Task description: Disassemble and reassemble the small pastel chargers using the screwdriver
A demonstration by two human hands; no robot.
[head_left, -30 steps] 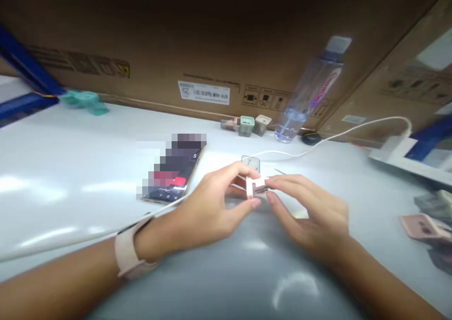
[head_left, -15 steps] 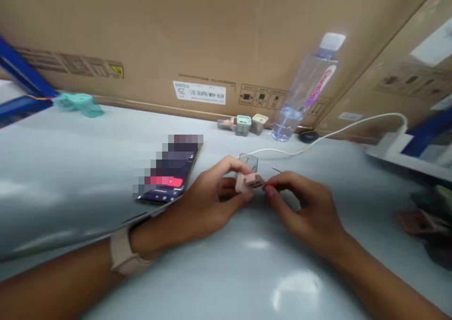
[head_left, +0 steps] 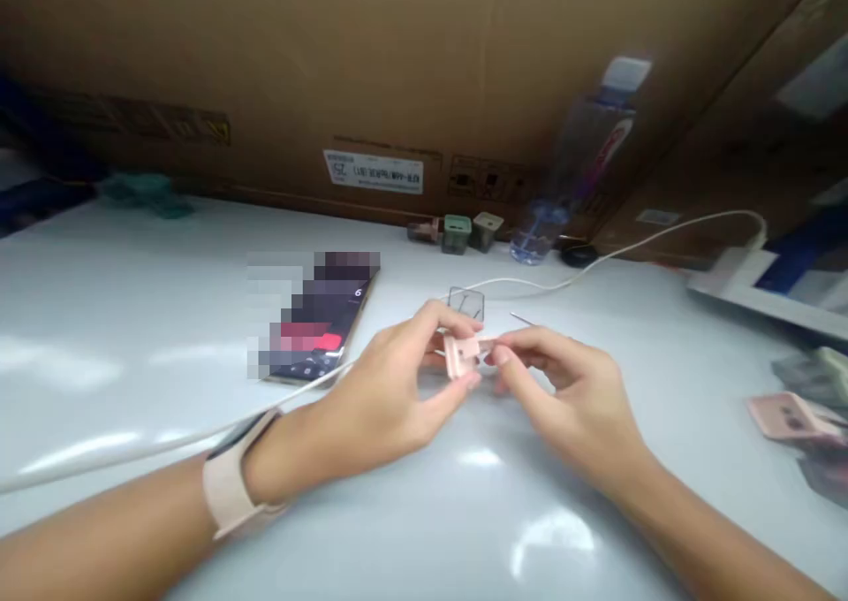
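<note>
- Head view: my left hand (head_left: pixel 381 398) and right hand (head_left: pixel 563 389) meet over the white tabletop (head_left: pixel 99 407), holding a small pale-pink plastic charger block (head_left: pixel 462 355) between them, ahead of me and near the middle of the view.
- My left fingers (head_left: pixel 457 318) and thumb are clamped on the block's near end, and my right fingers (head_left: pixel 523 340) pinch its other end, so both hands are closed on it.
- The block's long axis runs roughly crosswise, left to right. Its squared end faces my left palm, and its narrower end points at my right fingertips.
- This looks like close fingerwork on the block, and I judge that the next move calls for both pinches staying steady.
- Just beyond the block lie a clear square plastic piece (head_left: pixel 465 303) and a thin metal pin (head_left: pixel 520 318), with a white cable (head_left: pixel 563 283) running behind them.
- To my left lies a pixelated smartphone (head_left: pixel 318 336); to my right, a pink plastic case (head_left: pixel 791 417).
</note>
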